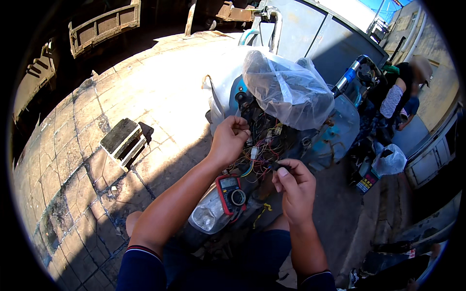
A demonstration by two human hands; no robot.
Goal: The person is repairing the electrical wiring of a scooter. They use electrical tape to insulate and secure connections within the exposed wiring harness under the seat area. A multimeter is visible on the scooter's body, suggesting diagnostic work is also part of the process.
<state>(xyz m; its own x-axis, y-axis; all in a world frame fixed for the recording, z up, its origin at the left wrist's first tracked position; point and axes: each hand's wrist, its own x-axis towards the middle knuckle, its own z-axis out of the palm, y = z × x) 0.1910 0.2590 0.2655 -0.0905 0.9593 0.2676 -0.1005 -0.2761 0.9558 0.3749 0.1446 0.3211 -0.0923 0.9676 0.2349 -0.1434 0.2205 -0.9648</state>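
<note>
A tangle of coloured wires (264,145) spills from the opened front of a blue vehicle, which looks like a motor tricycle or scooter. At the left of this tangle my left hand (231,140) is closed, fingertips pressed together; what they hold is too small to make out. My right hand (298,189) pinches a small black piece (276,166) between thumb and forefinger at the wires' right side. Between the hands hangs a white plug connector (254,153). Below it, a red and black multimeter (229,195) leans on the clear-lensed headlight (208,217).
Clear plastic sheeting (291,92) covers the part beyond the wires. A small wooden stool (122,140) stands on the paving at left. At right, another person (400,97) is near a plastic bag (390,160). A grey metal panel (301,29) rises behind.
</note>
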